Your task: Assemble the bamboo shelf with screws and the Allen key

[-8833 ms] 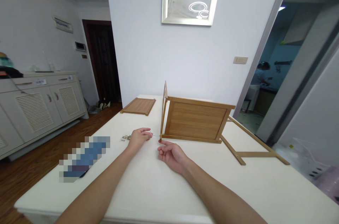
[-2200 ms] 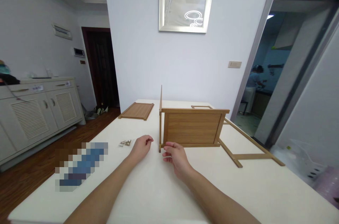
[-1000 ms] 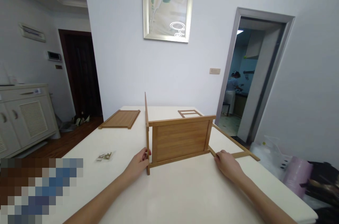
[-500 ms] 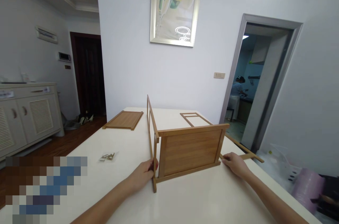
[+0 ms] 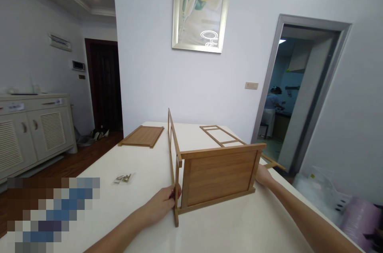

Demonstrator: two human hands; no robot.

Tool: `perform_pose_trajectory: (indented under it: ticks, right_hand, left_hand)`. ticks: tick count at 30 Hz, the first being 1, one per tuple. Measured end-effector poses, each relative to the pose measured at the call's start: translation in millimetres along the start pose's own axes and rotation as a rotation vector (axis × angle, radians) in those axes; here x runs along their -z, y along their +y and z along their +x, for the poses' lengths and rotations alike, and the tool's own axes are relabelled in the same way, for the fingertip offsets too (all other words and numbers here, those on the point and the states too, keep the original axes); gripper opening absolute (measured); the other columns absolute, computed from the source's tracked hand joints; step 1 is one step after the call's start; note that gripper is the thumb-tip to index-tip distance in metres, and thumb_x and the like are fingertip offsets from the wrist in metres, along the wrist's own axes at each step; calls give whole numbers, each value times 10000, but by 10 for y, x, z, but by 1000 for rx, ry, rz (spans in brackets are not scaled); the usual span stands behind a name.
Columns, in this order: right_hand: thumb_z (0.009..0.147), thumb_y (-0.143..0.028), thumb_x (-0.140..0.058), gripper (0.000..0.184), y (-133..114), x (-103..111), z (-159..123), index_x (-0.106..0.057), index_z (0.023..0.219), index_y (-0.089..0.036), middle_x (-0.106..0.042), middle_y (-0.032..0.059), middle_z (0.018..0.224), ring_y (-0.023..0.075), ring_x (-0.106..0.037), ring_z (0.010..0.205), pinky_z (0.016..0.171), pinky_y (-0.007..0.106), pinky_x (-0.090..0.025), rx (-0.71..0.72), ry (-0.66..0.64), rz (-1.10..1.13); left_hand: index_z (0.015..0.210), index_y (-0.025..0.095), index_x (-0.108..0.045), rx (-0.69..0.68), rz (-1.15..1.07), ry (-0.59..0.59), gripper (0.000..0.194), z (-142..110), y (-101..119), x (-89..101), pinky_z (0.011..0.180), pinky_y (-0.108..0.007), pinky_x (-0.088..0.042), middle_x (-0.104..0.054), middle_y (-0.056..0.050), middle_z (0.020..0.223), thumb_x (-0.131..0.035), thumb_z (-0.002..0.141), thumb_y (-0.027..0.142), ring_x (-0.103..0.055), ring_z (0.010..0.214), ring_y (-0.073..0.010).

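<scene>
My left hand is closed around a low part of an upright open wooden frame, which stands edge-on to me. A wooden panel stands on its long side, its left end against that frame. My right hand reaches behind the panel's right end, where its fingers are mostly hidden. It is at a second open wooden frame, lying behind the panel and partly covered by it; the frame has shifted along with this hand.
On the white table, a small clear bag of metal fasteners lies left of my left hand. Farther back lies another wooden panel. Plastic wrapping and a pink roll are beyond the right edge. A person stands in the far room.
My right hand has moved forward, behind the panel's end. The lying frame has slid away and leftward with it. My left hand keeps its grip on the upright frame.
</scene>
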State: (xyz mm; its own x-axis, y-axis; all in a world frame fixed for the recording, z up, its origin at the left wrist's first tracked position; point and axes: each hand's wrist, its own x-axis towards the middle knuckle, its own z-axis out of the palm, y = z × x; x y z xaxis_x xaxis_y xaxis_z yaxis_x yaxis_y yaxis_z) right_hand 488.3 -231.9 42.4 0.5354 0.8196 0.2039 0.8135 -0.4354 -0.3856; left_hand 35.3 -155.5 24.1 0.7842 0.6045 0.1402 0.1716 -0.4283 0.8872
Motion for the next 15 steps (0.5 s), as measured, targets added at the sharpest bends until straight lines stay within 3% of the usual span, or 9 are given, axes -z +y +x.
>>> perform_pose_trajectory:
  ticks: [6,15]
  right_hand:
    - [780,-252,-527,337,-42,1,11,-674,1058,-129,-667,159,1162,306,-600,1097,879,360,-473,31,43,22]
    - [776,-273,-531,323,-74,23,10,-647,1053,-153,-680,151,1120,305,-634,1000,819,380,-502,-21,116,-24]
  left_hand:
    - [866,187,-562,-2,8,-36,210,-18,-29,-1,843,-311,-426,-623,-19,892,-433,700,185,-542,878,-213]
    - [898,186,-609,-6,26,-37,234,-40,18,9,847,-316,-437,-635,-26,848,-452,729,221,-548,879,-225]
